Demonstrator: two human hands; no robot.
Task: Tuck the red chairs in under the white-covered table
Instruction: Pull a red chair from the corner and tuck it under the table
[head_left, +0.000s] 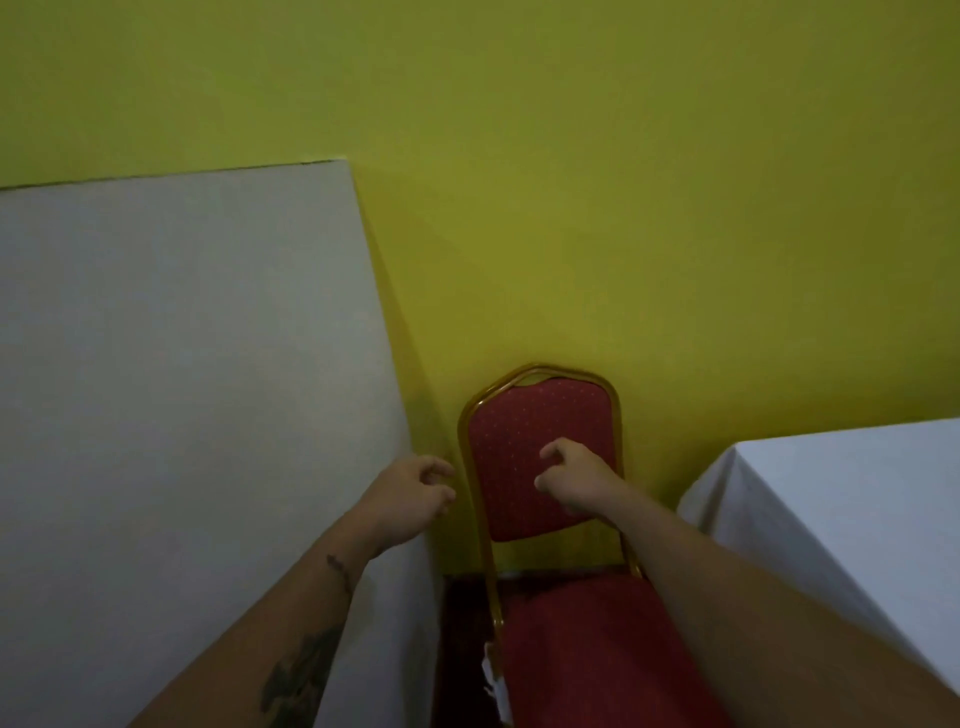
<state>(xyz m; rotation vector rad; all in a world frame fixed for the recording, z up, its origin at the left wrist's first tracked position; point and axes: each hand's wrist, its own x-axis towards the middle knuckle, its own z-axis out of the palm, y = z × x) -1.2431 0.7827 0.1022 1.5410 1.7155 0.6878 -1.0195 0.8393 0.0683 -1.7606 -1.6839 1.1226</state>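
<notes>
Yellow-green painted wall (571, 182) across the back, flat and matte; pale grey smooth panel (182, 389) at left, straight-edged, leaning in from the corner; red chair (540, 457) set with its back against the wall, between the panel and the white-covered table (857, 499); padded backrest in dotted red fabric, rounded at the top, framed by a thin gold metal tube; seat cushion of the same cloth below, a strip of dark floor (467, 649) beside it; table at far right, not over the chair, draped in plain white cloth falling in soft folds at the corner; left hand (410, 493) just left of the gold frame, fingers loosely curled, grasping nothing; right hand (576, 478) before the backrest, fingers half bent and empty, contact with the fabric unclear; dark tattoos along the left forearm.
</notes>
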